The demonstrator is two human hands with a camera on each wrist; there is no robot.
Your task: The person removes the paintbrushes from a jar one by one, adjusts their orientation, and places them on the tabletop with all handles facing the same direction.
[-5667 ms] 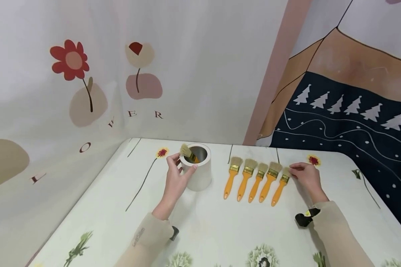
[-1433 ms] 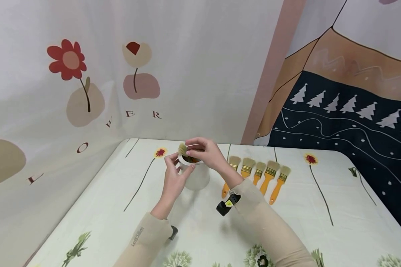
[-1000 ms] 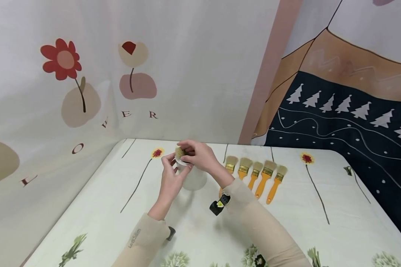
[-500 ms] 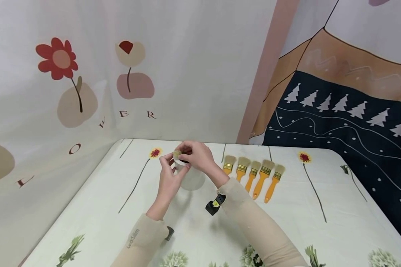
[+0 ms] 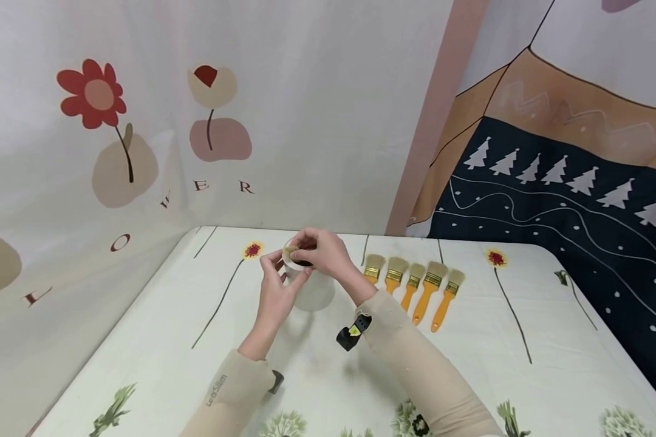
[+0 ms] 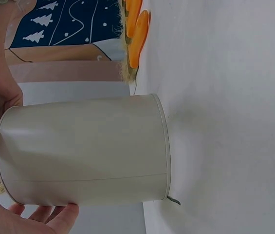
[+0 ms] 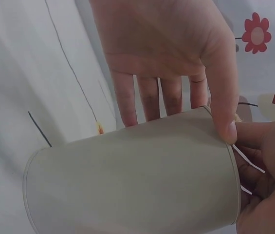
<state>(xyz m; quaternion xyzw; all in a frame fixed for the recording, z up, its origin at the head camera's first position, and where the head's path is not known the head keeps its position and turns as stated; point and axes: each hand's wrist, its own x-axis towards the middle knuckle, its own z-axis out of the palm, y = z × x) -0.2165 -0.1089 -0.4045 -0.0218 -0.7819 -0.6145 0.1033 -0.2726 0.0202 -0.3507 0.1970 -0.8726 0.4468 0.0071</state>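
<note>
An off-white cylindrical canister (image 5: 314,294) stands upright on the table in the head view, its open top partly covered by my hands. My left hand (image 5: 277,296) grips it near the rim, fingers around the far side and thumb on the near side. Over the mouth, my right hand (image 5: 327,255) reaches in, fingertips pinching a paintbrush (image 5: 288,251) at its bristle end. Only the pale bristles of that brush show at the left rim; its handle is hidden inside. In the right wrist view, my right fingers (image 7: 249,170) dip past the canister's rim.
Several paintbrushes (image 5: 433,285) with orange handles lie in a row to the right, bristles away from me, close beside my right forearm. A white flower-print cloth (image 5: 240,388) covers the table. Printed fabric (image 5: 317,121) hangs behind it.
My right hand has come from the rightmost brush in the row to the canister's mouth. The brush inside has sunk lower at the rim. My left hand keeps its grip. The view shifts slightly.
</note>
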